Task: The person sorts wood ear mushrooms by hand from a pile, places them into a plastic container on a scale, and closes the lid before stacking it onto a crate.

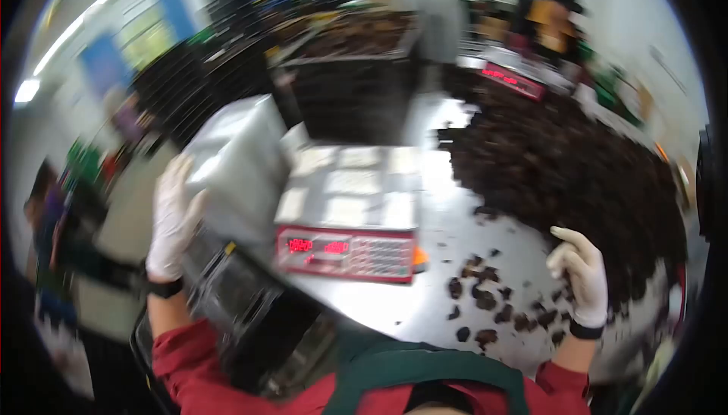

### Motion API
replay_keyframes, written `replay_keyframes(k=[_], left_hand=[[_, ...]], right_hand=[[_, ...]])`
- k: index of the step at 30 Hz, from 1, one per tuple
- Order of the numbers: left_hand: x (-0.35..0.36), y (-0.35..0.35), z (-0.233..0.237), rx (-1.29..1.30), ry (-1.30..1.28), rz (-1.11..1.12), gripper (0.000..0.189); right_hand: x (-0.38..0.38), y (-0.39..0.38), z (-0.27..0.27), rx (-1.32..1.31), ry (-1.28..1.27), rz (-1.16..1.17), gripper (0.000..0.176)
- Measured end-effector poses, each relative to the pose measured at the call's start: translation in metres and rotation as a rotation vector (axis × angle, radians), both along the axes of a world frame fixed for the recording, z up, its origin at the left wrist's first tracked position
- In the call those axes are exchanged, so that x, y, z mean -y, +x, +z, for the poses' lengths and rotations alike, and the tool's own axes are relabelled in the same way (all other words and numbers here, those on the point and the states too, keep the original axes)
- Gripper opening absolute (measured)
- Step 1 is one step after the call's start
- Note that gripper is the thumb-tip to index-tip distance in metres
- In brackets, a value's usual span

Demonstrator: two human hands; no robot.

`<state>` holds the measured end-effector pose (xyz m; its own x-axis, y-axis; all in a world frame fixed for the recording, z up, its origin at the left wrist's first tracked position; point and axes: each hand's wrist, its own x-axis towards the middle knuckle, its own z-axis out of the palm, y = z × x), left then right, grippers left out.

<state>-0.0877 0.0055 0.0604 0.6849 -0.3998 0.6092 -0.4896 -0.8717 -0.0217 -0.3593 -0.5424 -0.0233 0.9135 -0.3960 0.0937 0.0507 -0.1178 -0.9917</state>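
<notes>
My left hand (171, 218), in a white glove, is raised at the left with its fingers stretched out and thumb apart. It is right at the side of a translucent whitish plastic stack (239, 161), blurred by motion. Over the table's right side hovers my gloved right hand (582, 275), index finger extended and the others loosely bent, nothing visible in them. Near it lies a big heap of dark brown flaky pieces (569, 172), with loose pieces (485, 297) scattered to its left. A red-framed digital scale (345, 256) with pale rectangles on its top stands between my hands.
All this stands on a shiny metal table (364, 305). A second red display (513, 81) is behind the heap, near a person (550, 28). A large dark bin (349, 85) of brown pieces stands ahead. Black crates (178, 85) and another person (45, 210) are at left.
</notes>
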Motion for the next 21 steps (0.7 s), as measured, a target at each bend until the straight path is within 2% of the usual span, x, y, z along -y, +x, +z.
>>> replay_keyframes(k=[1, 2, 3, 4, 5, 7, 11, 13, 14, 15, 17, 18, 19, 21], left_hand=[[-0.002, 0.024, 0.002, -0.026, 0.148, 0.058, 0.05], [-0.022, 0.055, -0.011, 0.023, 0.246, -0.033, 0.036], [-0.017, 0.06, -0.003, -0.353, 0.046, -0.024, 0.021], [-0.02, 0.071, -0.007, -0.3, -0.04, -0.175, 0.02], [-0.027, 0.079, -0.009, -0.315, 0.004, -0.12, 0.016], [-0.035, 0.087, -0.012, -0.341, -0.068, -0.117, 0.015], [-0.034, 0.089, 0.0, -0.309, -0.099, -0.201, 0.015], [-0.031, 0.09, 0.01, -0.415, -0.168, -0.146, 0.014], [-0.029, 0.089, 0.019, -0.537, -0.164, -0.094, 0.012], [-0.035, 0.095, 0.024, -0.666, -0.269, -0.112, 0.01], [-0.047, 0.11, 0.032, -0.453, -0.311, -0.193, 0.009], [-0.058, 0.123, 0.038, -0.374, -0.38, -0.147, 0.012], [-0.09, 0.163, 0.038, -0.192, -0.395, -0.125, 0.018], [-0.031, 0.125, 0.042, 0.345, -0.249, -0.248, 0.022]], right_hand=[[0.005, -0.016, -0.002, -0.001, -0.013, -0.014, 0.039], [0.008, -0.033, -0.01, 0.018, 0.025, -0.061, 0.039], [0.01, -0.05, -0.017, 0.046, 0.066, -0.088, 0.039], [0.011, -0.068, -0.025, 0.066, 0.074, -0.164, 0.039], [0.012, -0.086, -0.033, 0.043, 0.093, -0.222, 0.039], [0.013, -0.116, -0.048, 0.031, 0.128, -0.31, 0.04], [0.0, -0.156, -0.074, -0.054, 0.126, -0.511, 0.036], [-0.008, -0.165, -0.077, -0.105, 0.147, -0.597, 0.034], [-0.009, -0.171, -0.085, -0.084, 0.156, -0.599, 0.033], [-0.01, -0.176, -0.091, -0.106, 0.15, -0.616, 0.033], [-0.015, -0.183, -0.096, -0.17, 0.16, -0.679, 0.033], [-0.017, -0.186, -0.101, -0.139, 0.169, -0.702, 0.032], [-0.02, -0.191, -0.106, -0.121, 0.179, -0.725, 0.032], [-0.02, -0.198, -0.115, -0.152, 0.121, -0.809, 0.031]])
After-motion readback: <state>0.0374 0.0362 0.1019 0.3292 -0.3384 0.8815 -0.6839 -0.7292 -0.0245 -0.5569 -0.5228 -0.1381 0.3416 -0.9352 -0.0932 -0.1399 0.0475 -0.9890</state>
